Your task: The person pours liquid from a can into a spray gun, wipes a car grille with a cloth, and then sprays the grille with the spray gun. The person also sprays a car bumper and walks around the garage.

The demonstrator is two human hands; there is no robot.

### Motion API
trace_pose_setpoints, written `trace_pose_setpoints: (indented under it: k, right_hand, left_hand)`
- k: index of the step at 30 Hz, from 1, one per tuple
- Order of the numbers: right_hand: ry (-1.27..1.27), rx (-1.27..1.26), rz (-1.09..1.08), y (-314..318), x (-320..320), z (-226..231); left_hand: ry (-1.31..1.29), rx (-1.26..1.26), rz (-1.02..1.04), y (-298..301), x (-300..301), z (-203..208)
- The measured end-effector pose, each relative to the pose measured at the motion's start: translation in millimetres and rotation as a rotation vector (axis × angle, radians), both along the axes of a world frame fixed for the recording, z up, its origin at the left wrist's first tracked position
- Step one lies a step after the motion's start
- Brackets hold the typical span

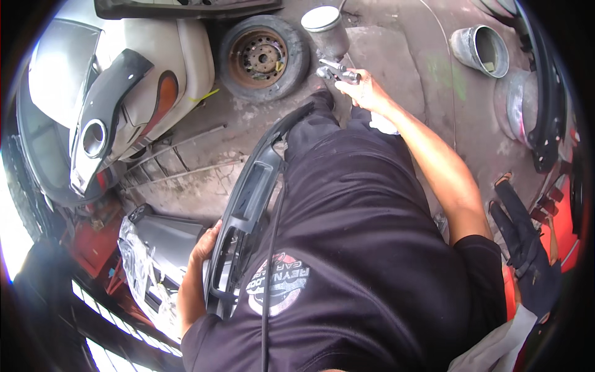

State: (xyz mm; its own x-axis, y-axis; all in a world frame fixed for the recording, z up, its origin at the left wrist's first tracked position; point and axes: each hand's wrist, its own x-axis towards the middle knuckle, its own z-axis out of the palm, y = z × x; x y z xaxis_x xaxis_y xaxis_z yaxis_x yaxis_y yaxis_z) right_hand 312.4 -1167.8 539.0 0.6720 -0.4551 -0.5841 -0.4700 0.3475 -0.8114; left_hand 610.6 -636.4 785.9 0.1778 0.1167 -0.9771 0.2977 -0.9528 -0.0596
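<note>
My right hand [365, 93], out in front of me, is closed around the handle of a spray gun [339, 72]. The gun carries a grey, paint-stained cup [326, 34] with a pale lid on top. At my left side is a long dark car bumper [251, 186] with a recessed opening, held upright along my body. The fingers of my left hand [206, 242] wrap its outer edge. A thin dark hose or cord [273, 248] runs down over my black shirt.
A rusty-rimmed wheel with tyre [263, 59] lies ahead. A light-coloured car [192, 68], a loose dark panel [111, 99] and a plastic-wrapped part [139, 263] are to the left. On the right are a metal bucket [480, 53], a bare wheel rim [514, 105] and another person [527, 254].
</note>
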Motion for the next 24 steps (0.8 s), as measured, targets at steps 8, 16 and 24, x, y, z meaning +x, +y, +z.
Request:
trace_pose_setpoints:
  k: [8, 16, 24]
  right_hand:
    - [0.003, -0.012, 0.080, 19.2, -19.1, -6.1]
    - [0.013, -0.053, 0.151, 20.8, -29.6, -9.6]
    - [0.039, -0.078, 0.271, 19.6, -44.5, -12.5]
  left_hand:
    - [-0.377, -0.050, -0.594, -80.8, -2.9, 32.5]
    - [-0.546, -0.144, -1.046, -152.2, -2.4, 51.2]
    - [-0.534, -0.147, -1.104, -185.6, 5.4, 109.2]
